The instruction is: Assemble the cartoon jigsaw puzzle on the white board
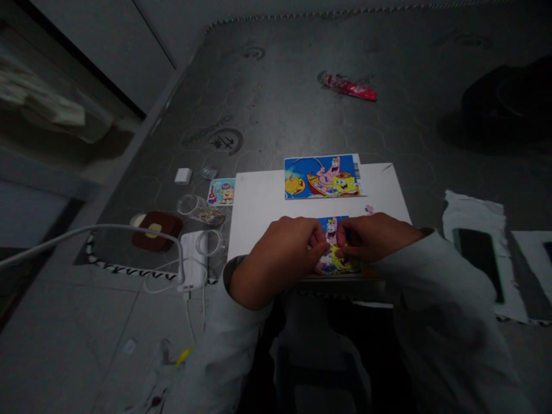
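Note:
A partly covered cartoon jigsaw puzzle (340,264), showing a pink and a yellow figure on blue, lies on a white board (259,213). My left hand (288,247) comes over its left side, thumb and fingers drawn together above the picture. From the right, my right hand (371,236) meets it with fingers pinched over the picture's middle. Whatever is between the fingertips of either hand is too small to make out. Just above my right hand lies a small pink puzzle piece (369,210). Farther back on the board rests a picture card (323,177) with a similar cartoon scene.
Left of the board are a clear jar (211,215) with small pieces, a cartoon card (222,191), a white power bank (193,261) with cables and a brown box (157,232). A phone (478,259) lies on tissue at right; a red wrapper (349,86) lies farther back.

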The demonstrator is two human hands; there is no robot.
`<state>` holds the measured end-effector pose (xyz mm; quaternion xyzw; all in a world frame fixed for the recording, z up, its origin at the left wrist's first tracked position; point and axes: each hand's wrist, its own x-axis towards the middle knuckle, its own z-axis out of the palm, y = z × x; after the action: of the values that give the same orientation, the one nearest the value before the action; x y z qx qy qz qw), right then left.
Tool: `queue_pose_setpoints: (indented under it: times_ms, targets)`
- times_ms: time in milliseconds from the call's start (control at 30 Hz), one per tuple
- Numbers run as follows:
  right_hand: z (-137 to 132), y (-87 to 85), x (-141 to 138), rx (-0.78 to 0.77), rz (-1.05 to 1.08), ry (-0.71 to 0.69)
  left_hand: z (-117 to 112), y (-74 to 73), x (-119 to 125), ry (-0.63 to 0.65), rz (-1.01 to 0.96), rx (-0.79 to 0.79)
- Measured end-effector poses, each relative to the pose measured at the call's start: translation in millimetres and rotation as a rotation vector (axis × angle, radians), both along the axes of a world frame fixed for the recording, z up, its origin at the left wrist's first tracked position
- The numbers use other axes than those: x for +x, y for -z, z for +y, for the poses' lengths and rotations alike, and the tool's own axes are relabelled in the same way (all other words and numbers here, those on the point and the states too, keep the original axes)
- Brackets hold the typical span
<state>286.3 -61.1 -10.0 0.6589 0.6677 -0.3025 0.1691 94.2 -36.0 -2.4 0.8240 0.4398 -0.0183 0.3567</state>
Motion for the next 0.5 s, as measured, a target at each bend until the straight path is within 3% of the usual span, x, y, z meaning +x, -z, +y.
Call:
queue_pose_setpoints:
  times_ms: [133, 300, 500]
  targets:
    - [0, 0.0, 1, 0.018, -0.001, -0.016, 5, 0.9, -6, -0.024, -0.133, -0.064]
    - [-2, -9.4, 3, 0.058, 0.074, -0.055, 9, -0.1, -11, 0.007, -0.255, -0.026]
    - [-4, -20.9, 6, 0.208, 0.216, -0.082, 10, -5.2, -13, -0.142, -0.332, -0.092]
